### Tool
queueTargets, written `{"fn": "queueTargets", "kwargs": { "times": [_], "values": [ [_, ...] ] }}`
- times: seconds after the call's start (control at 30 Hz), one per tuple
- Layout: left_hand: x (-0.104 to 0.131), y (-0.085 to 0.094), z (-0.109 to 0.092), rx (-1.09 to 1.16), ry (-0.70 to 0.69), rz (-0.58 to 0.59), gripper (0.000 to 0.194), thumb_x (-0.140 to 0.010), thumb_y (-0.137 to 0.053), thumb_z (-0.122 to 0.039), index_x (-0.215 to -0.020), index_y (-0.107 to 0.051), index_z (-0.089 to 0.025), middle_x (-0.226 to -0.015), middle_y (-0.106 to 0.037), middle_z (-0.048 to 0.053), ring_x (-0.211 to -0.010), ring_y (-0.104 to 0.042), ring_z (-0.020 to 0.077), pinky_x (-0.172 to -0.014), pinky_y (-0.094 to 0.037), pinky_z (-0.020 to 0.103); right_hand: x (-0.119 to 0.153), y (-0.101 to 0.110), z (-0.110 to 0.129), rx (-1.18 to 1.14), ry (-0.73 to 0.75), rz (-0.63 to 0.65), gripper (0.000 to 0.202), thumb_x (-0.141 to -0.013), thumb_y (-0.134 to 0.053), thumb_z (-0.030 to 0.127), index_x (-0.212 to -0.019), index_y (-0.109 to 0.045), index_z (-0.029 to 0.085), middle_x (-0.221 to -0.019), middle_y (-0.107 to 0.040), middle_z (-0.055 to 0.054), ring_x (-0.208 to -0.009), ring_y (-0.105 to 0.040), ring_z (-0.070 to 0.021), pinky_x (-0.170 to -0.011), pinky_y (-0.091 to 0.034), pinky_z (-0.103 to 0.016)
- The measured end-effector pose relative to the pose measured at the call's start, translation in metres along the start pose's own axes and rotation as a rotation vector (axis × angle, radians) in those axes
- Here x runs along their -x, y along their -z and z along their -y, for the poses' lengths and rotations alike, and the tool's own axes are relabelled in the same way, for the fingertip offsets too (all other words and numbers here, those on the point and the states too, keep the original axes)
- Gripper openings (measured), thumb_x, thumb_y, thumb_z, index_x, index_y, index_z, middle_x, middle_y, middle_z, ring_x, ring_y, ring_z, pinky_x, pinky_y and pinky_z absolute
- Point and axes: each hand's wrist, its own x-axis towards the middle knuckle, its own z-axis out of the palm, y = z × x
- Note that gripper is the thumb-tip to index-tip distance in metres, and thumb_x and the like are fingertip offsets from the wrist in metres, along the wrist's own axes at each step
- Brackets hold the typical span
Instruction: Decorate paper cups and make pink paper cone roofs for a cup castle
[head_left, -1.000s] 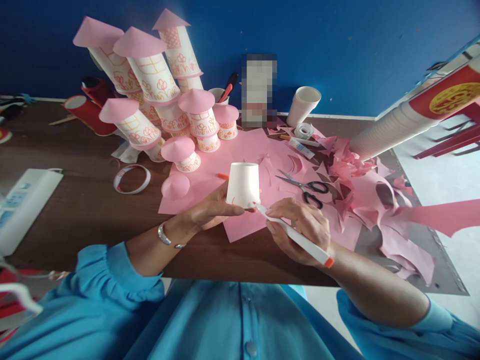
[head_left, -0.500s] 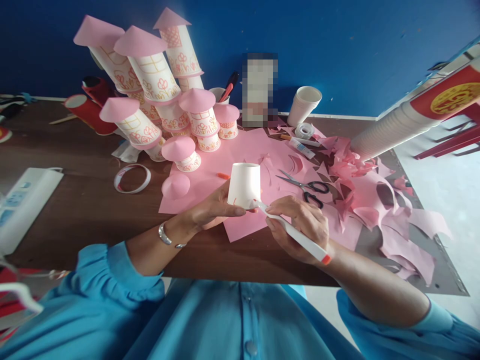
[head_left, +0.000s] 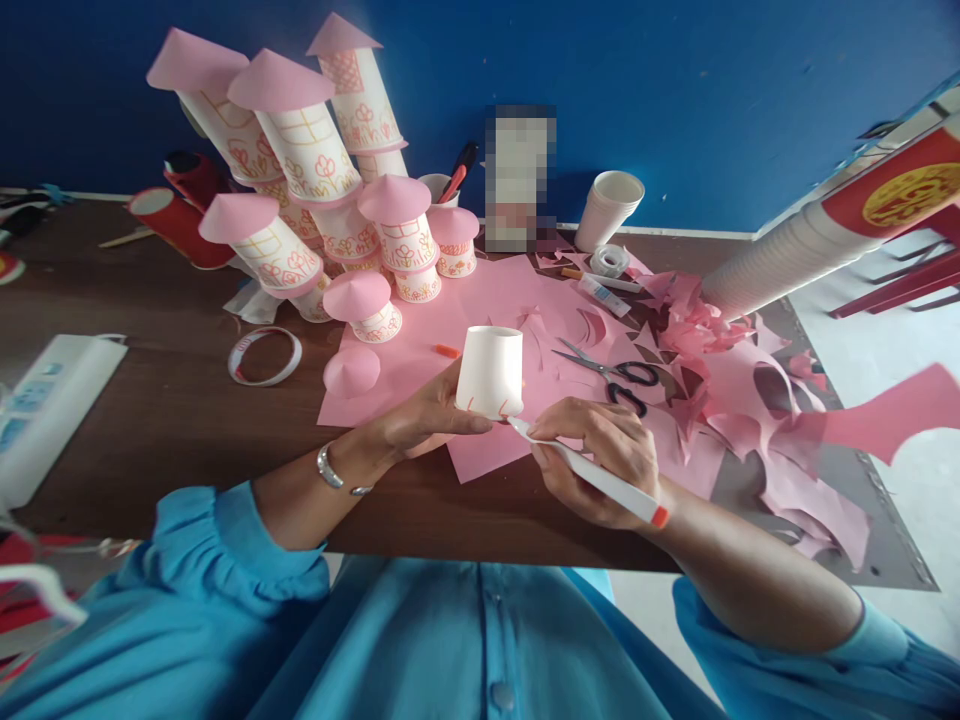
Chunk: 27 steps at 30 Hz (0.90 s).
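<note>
My left hand point(head_left: 431, 412) is closed around a white paper cup point(head_left: 490, 368), held upside down with its wide rim low. Short orange-red strokes show near that rim. In my right hand point(head_left: 596, 455) is a white marker point(head_left: 604, 483) with an orange end, its tip at the cup's lower right edge. Beneath both hands lies a pink paper sheet point(head_left: 420, 350). An orange marker cap point(head_left: 448, 351) rests on it behind the cup. Scissors point(head_left: 611, 373) with black handles lie partly spread to the right, and a small pink cone point(head_left: 352, 372) sits at the left.
Decorated cup towers point(head_left: 307, 150) with pink cone roofs stand at the back left. A tape roll point(head_left: 265, 357) lies in front of them. Pink paper scraps point(head_left: 742, 400) cover the right side, near a long cup stack point(head_left: 795, 240). Another cup stack point(head_left: 609, 210) stands by the wall.
The marker tip has moved slightly down to the cup's rim, and another orange-red stroke shows on the cup. At the far right, a pink paper piece has shifted outward past the table edge.
</note>
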Motion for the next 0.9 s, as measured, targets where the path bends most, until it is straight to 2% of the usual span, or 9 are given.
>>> {"fn": "queueTargets", "kwargs": {
  "times": [0.1, 0.23, 0.4, 0.5, 0.57, 0.73, 0.9],
  "values": [
    [0.0005, 0.0004, -0.0001, 0.01, -0.018, -0.003, 0.043, -0.076, -0.085, -0.025, -0.114, -0.067, -0.021, -0.099, -0.069, 0.005, -0.092, -0.064, 0.0191, -0.084, -0.051, 0.033, 0.0002, 0.0032, -0.0001, -0.044, 0.004, -0.012, 0.022, -0.086, -0.061, 0.006, -0.102, -0.062, 0.021, -0.074, -0.07, -0.001, -0.062, -0.07, -0.0146, -0.056, -0.057, -0.025],
    [0.0005, 0.0038, 0.003, 0.011, -0.019, 0.024, 0.047, -0.076, -0.085, -0.025, -0.12, -0.067, -0.023, -0.103, -0.07, 0.006, -0.098, -0.066, 0.0225, -0.09, -0.052, 0.037, 0.0012, 0.0067, -0.0004, -0.068, -0.007, -0.06, 0.025, -0.087, -0.063, 0.009, -0.108, -0.064, 0.021, -0.079, -0.071, -0.002, -0.066, -0.072, -0.0168, -0.058, -0.059, -0.028],
    [0.0004, 0.005, 0.0049, 0.058, -0.033, 0.029, 0.057, -0.083, -0.079, -0.028, -0.137, -0.06, -0.027, -0.125, -0.069, 0.009, -0.12, -0.065, 0.0284, -0.104, -0.05, 0.043, 0.0012, 0.0037, -0.0035, 0.028, -0.102, -0.131, 0.024, -0.091, -0.065, 0.012, -0.112, -0.064, 0.024, -0.091, -0.074, -0.005, -0.082, -0.075, -0.0198, -0.07, -0.064, -0.034],
    [0.0008, 0.0049, 0.0054, 0.079, -0.023, 0.04, 0.05, -0.088, -0.075, -0.027, -0.136, -0.061, -0.028, -0.131, -0.068, 0.01, -0.125, -0.063, 0.029, -0.109, -0.048, 0.045, 0.0015, -0.0005, -0.0057, 0.029, -0.111, -0.144, 0.023, -0.092, -0.066, 0.011, -0.112, -0.064, 0.023, -0.096, -0.076, -0.006, -0.09, -0.077, -0.0203, -0.076, -0.064, -0.034],
    [0.0007, 0.0048, 0.0057, 0.054, -0.019, 0.051, 0.046, -0.086, -0.076, -0.027, -0.131, -0.064, -0.025, -0.126, -0.069, 0.01, -0.12, -0.065, 0.0275, -0.106, -0.049, 0.043, 0.0021, -0.0024, -0.0059, 0.025, -0.092, -0.129, 0.023, -0.093, -0.066, 0.012, -0.113, -0.064, 0.023, -0.096, -0.076, -0.006, -0.091, -0.078, -0.0204, -0.076, -0.065, -0.033],
    [-0.0021, 0.0009, 0.0036, -0.032, -0.025, 0.061, 0.042, -0.076, -0.087, -0.029, -0.112, -0.067, -0.02, -0.096, -0.068, 0.005, -0.09, -0.064, 0.0191, -0.083, -0.051, 0.032, 0.0024, -0.0017, -0.0033, 0.013, -0.03, -0.085, 0.025, -0.092, -0.066, 0.013, -0.115, -0.064, 0.022, -0.096, -0.077, -0.006, -0.09, -0.079, -0.0208, -0.073, -0.065, -0.032],
    [-0.0016, -0.0006, 0.0002, -0.043, -0.021, 0.025, 0.041, -0.077, -0.086, -0.033, -0.111, -0.068, -0.02, -0.099, -0.068, 0.007, -0.092, -0.063, 0.0205, -0.083, -0.051, 0.034, 0.001, 0.0025, -0.0006, -0.017, -0.018, -0.106, 0.026, -0.092, -0.066, 0.014, -0.116, -0.063, 0.022, -0.093, -0.077, -0.007, -0.083, -0.078, -0.0221, -0.069, -0.065, -0.034]
  ]
}}
